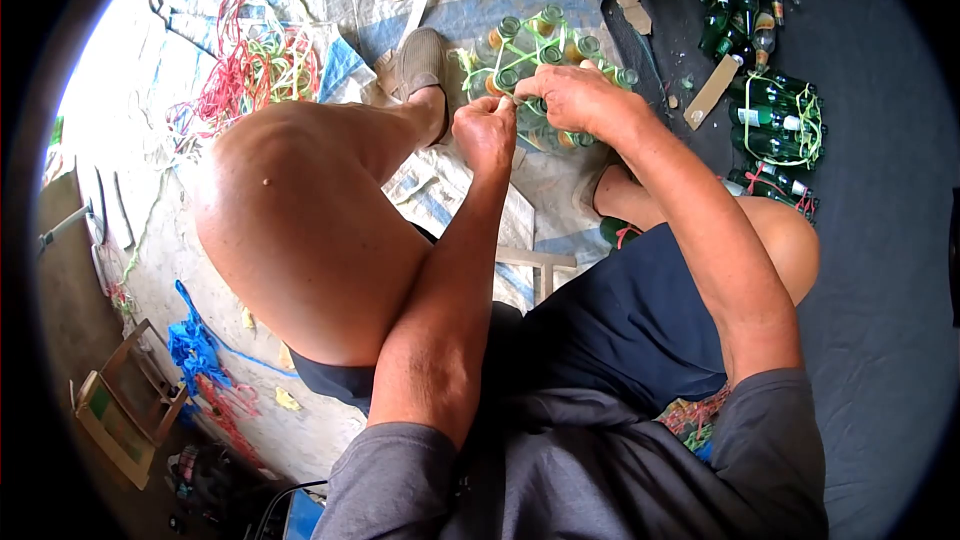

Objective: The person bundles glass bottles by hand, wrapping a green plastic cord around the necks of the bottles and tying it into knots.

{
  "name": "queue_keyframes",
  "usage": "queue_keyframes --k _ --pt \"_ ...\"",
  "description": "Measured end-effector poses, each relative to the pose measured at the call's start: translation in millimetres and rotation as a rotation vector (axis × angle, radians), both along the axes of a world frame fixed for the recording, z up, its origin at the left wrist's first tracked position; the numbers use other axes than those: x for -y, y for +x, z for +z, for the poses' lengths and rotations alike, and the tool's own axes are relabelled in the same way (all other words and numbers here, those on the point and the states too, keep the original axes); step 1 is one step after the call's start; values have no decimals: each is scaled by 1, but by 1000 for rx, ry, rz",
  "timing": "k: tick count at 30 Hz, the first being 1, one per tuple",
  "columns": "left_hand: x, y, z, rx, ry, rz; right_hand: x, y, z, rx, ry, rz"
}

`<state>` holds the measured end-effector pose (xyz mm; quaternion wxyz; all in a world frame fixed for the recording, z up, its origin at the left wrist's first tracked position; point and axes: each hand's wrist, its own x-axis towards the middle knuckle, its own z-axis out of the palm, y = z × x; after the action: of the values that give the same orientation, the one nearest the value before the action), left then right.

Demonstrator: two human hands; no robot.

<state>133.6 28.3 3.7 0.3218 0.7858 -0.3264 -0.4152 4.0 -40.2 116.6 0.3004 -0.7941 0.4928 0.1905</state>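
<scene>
A cluster of clear glass bottles [551, 16] stands upright between my feet, with light green string [524, 37] laced around the necks. At the near left side of this bundle, my left hand [486, 130] is closed in a tight pinch on the string. My right hand [580, 98] reaches over the near bottles with its fingers bent and pressed together, close to my left fingertips. It appears to grip the same string, though the short length between the two hands is too small to make out clearly. Several bottles are partly hidden behind my right hand.
Red and green string [262, 70] lies tangled at the upper left. Tied green bottles [780, 120] lie at the right, near a cardboard strip [712, 93] and loose bottles [716, 20]. Blue string [193, 340] and a wooden frame [120, 410] are at the lower left.
</scene>
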Motion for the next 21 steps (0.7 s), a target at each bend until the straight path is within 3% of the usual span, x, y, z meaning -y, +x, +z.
queue_keyframes --k 2,11,21 --pt "1 -1 -1 -6 -1 -5 1 2 3 -47 -7 69" --pt "0 -5 9 3 -85 -33 -9 -10 -9 64 -592 356" --pt "-1 -4 17 -82 -64 -55 11 -24 1 34 -538 237"
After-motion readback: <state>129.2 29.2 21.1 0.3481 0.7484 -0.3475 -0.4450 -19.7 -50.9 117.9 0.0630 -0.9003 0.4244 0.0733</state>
